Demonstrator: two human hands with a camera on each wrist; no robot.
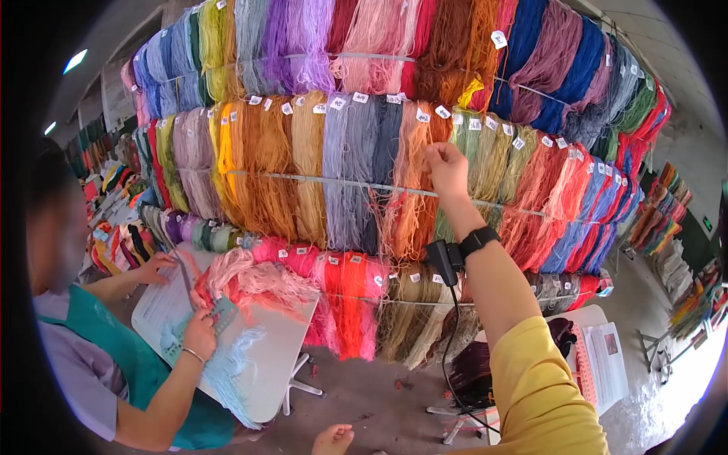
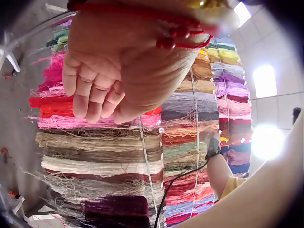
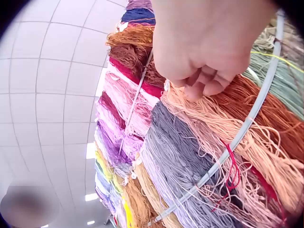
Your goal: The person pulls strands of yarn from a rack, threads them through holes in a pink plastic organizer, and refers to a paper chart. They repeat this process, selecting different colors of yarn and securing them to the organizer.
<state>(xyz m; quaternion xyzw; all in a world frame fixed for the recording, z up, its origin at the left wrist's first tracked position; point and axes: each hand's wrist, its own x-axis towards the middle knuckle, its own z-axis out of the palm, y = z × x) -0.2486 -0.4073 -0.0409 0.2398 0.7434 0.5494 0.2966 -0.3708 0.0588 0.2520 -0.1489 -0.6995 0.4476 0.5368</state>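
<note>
My right hand (image 1: 449,173) is raised to the middle row of hanging yarn, its curled fingers at a peach skein (image 1: 413,136) below small white number labels. Seen from the right wrist, the hand (image 3: 204,52) pinches at the upper part of the peach yarn (image 3: 228,118); the fingertips are partly hidden. Beside this skein hang grey-blue yarn (image 3: 178,142) and rust-brown yarn (image 3: 285,123). Low at the bottom of the head view is my left hand (image 1: 332,440), holding nothing. In the left wrist view that hand (image 2: 109,61) hangs with loosely bent fingers in front of the rack.
Metal bars (image 1: 326,180) cross the yarn rows. At the left, a person in a teal apron (image 1: 106,341) handles yarn at a white table (image 1: 262,379). A binder (image 1: 607,360) and dark yarn (image 1: 472,371) lie at the lower right. A black cable (image 1: 447,356) trails from my right wrist.
</note>
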